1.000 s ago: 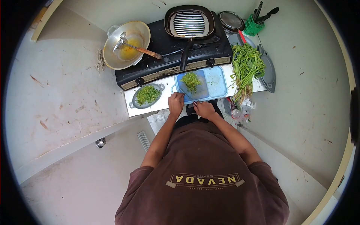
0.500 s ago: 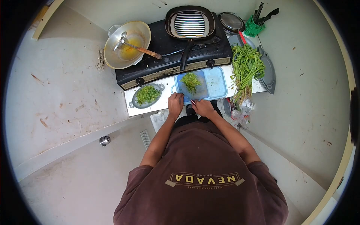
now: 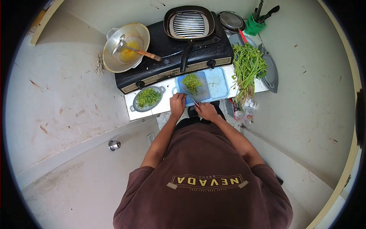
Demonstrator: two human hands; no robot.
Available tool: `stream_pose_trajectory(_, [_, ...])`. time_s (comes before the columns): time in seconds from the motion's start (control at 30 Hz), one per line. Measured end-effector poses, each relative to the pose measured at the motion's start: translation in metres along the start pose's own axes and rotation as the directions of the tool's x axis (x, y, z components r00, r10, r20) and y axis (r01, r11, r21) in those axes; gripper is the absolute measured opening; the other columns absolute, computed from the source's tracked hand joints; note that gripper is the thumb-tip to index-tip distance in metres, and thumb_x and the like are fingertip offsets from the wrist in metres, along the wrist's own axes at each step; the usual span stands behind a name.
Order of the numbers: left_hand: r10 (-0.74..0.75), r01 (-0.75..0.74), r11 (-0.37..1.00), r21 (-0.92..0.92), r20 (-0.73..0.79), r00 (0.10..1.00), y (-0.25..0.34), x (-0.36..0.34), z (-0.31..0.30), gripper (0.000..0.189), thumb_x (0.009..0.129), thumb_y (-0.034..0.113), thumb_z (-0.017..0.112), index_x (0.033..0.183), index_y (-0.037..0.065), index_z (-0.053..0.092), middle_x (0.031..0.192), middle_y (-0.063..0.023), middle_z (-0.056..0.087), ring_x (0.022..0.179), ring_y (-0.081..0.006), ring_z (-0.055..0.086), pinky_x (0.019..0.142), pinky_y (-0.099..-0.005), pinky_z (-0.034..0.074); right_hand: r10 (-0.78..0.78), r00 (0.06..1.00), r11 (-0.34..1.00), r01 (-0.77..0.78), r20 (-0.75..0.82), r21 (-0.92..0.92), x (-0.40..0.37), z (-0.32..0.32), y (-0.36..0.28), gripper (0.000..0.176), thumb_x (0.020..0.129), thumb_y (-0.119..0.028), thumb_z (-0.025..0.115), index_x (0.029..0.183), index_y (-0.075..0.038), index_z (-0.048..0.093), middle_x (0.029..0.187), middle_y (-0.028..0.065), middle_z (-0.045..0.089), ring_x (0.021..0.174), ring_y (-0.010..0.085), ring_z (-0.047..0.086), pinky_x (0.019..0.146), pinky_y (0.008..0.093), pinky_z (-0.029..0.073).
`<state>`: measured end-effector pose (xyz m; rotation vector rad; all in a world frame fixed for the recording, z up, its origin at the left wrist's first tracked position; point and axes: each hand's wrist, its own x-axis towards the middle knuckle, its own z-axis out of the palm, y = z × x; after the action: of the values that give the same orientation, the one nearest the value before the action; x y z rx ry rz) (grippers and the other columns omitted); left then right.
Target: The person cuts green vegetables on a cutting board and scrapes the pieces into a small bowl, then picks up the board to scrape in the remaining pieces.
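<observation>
My right hand point(image 3: 207, 111) is closed around the handle of a knife point(image 3: 193, 100), whose thin blade slants up and left over a blue cutting board point(image 3: 203, 98). Beside the blade, at the board's near left corner, my left hand point(image 3: 177, 104) has its fingers curled together; whatever they pinch is hidden. A small heap of chopped greens point(image 3: 191, 83) lies on the darker left half of the board. Scattered green bits dot the lighter right half. To the left, a grey oval dish point(image 3: 132, 106) holds more chopped greens point(image 3: 148, 98).
Behind the board stands a black gas stove point(image 3: 160, 32) with a grill pan point(image 3: 207, 9) and a wok point(image 3: 108, 63) holding a ladle point(image 3: 148, 55). Long leafy stalks point(image 3: 248, 68) are piled at right, near a grey plate point(image 3: 271, 76). A green knife basket point(image 3: 254, 26) stands behind.
The knife blade now shows longer, angled up and left over the board beside my left fingers. Both hands stay nearly in place; the whole view has shifted slightly.
</observation>
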<state>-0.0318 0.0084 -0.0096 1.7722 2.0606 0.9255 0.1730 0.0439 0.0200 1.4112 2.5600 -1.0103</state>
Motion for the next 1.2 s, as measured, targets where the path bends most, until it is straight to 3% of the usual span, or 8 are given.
stream_pose_trajectory(0.4, [0.0, -0.002, 0.999, -0.039, -0.048, 0.999, 0.001, 0.001, 0.0, 0.006, 0.088, 0.007, 0.071, 0.093, 0.007, 0.075, 0.093, -0.0085, 0.07, 0.09, -0.0303, 0.066, 0.078, -0.0452, 0.048, -0.04, 0.999, 0.998, 0.039, -0.017, -0.038, 0.014, 0.017, 0.002, 0.046, 0.103, -0.041, 0.052, 0.098, 0.001, 0.069, 0.078, 0.0258, 0.071, 0.077, 0.0441, 0.072, 0.074, 0.056, 0.058])
stream_pose_trajectory(0.6, [-0.149, 0.144, 0.977, -0.158, -0.025, 0.988, -0.002, 0.003, 0.005, 0.005, 0.088, 0.007, 0.072, 0.092, 0.006, 0.075, 0.088, -0.0106, 0.069, 0.086, -0.0326, 0.066, 0.075, -0.046, 0.05, 0.016, 0.999, 0.999, -0.018, -0.05, -0.036, -0.005, 0.013, 0.008, 0.045, 0.102, -0.04, 0.053, 0.098, 0.001, 0.069, 0.08, 0.0269, 0.071, 0.077, 0.0473, 0.071, 0.073, 0.0585, 0.057])
stream_pose_trajectory(0.8, [0.048, -0.049, 0.999, -0.023, -0.034, 0.998, -0.003, 0.002, -0.002, 0.006, 0.088, 0.009, 0.073, 0.094, 0.007, 0.076, 0.092, -0.009, 0.069, 0.087, -0.0309, 0.065, 0.077, -0.0452, 0.049, -0.02, 0.999, 1.0, 0.02, -0.043, -0.001, -0.008, 0.005, 0.003, 0.044, 0.102, -0.041, 0.054, 0.097, 0.0, 0.069, 0.079, 0.0266, 0.071, 0.076, 0.0477, 0.071, 0.072, 0.0592, 0.057])
stream_pose_trajectory(0.9, [0.043, -0.044, 0.998, 0.054, 0.013, 0.999, 0.0, 0.0, -0.006, 0.008, 0.089, 0.01, 0.073, 0.095, 0.008, 0.076, 0.096, -0.0071, 0.069, 0.091, -0.0285, 0.065, 0.08, -0.0435, 0.047, -0.037, 0.998, 0.999, 0.037, -0.041, -0.009, -0.008, 0.01, 0.001, 0.043, 0.102, -0.04, 0.055, 0.097, 0.0, 0.069, 0.078, 0.0261, 0.071, 0.075, 0.0465, 0.071, 0.072, 0.0587, 0.057])
stream_pose_trajectory(1.2, [0.082, -0.084, 0.996, 0.022, 0.077, 0.994, -0.013, 0.0, -0.014, 0.024, 0.081, 0.004, 0.07, 0.101, 0.013, 0.078, 0.101, -0.0027, 0.068, 0.097, -0.0268, 0.063, 0.082, -0.043, 0.045, -0.045, 0.999, 0.999, 0.045, -0.026, -0.027, 0.011, 0.019, 0.002, 0.044, 0.103, -0.041, 0.054, 0.098, 0.0, 0.069, 0.076, 0.0257, 0.07, 0.075, 0.0454, 0.071, 0.073, 0.0573, 0.057])
